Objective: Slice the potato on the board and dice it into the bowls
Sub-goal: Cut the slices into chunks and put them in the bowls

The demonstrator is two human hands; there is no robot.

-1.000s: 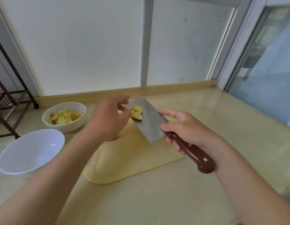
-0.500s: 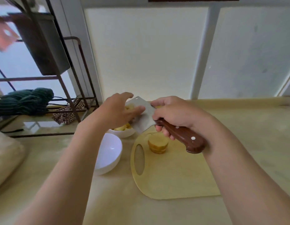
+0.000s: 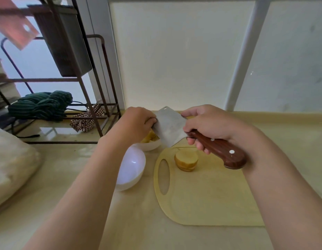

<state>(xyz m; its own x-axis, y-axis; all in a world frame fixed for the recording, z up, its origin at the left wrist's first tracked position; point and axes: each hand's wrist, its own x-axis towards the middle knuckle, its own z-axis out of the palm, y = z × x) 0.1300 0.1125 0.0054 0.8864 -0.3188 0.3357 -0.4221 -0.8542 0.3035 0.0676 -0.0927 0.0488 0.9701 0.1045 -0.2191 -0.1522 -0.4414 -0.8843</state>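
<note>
The right hand (image 3: 208, 127) is closed around the cleaver (image 3: 170, 129) handle and holds the blade tilted over the far bowl (image 3: 150, 144). The left hand (image 3: 136, 123) has its fingers curled against the blade face, probably pushing dice off; the contact is hidden. Yellow dice (image 3: 150, 138) already lie in that bowl. Below the left wrist, the near bowl (image 3: 131, 168) looks empty. A potato piece (image 3: 186, 159) waits uncut on the board (image 3: 207, 195), under the right hand.
</note>
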